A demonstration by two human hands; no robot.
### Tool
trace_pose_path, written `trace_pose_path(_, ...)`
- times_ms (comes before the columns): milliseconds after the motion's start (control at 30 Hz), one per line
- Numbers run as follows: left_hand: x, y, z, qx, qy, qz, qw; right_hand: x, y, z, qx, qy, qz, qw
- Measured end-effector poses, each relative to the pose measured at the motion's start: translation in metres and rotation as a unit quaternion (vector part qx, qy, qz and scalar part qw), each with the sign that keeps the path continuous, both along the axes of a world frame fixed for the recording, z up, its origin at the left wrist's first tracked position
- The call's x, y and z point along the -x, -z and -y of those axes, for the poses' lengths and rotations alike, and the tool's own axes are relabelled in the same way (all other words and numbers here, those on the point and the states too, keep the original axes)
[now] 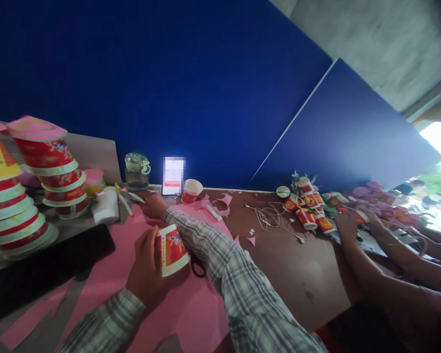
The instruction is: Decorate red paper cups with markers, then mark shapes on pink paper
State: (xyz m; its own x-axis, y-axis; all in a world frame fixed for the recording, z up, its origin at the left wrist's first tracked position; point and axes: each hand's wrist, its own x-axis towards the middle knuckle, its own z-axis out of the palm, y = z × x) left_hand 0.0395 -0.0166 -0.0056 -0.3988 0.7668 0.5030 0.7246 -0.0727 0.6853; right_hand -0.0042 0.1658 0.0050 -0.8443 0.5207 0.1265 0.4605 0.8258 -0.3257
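Observation:
My left hand [144, 267] is wrapped round a red and white paper cup [175, 252], which it holds tilted above the pink paper [191, 309]. Its white rim faces down to the right. My right arm crosses behind the cup, and my right hand [153, 204] is at the far edge of the pink paper, its fingers closed on a slim white pen [136, 197]. Partly hidden under the right sleeve, a black loop like a scissors handle [198, 268] shows beside the cup.
Decorated cup stacks [64, 166] stand at the left, near a dark flat object [59, 264]. A glass jar [137, 171], a lit phone [173, 176] and another cup [192, 190] line the blue partition. Right lie a white cable [266, 215], piled cups [308, 208] and other people's hands [347, 225].

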Motion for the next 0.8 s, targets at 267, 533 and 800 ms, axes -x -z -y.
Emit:
trace_pose_path(267, 0.007, 0.002, -0.001, -0.021, -0.022, -0.015, 0.999, 0.025, 0.001, 0.008, -0.01, 0.033, 0.043, 0.998)
trace_pose_path(533, 0.009, 0.0, -0.001, -0.023, -0.028, -0.011, 0.999, 0.042, 0.0, 0.016, -0.001, 0.045, 0.041, 0.998)
trace_pose_path(800, 0.01, -0.001, 0.0, -0.051, -0.024, -0.031, 0.998, 0.054, 0.007, 0.018, -0.002, 0.079, 0.026, 0.997)
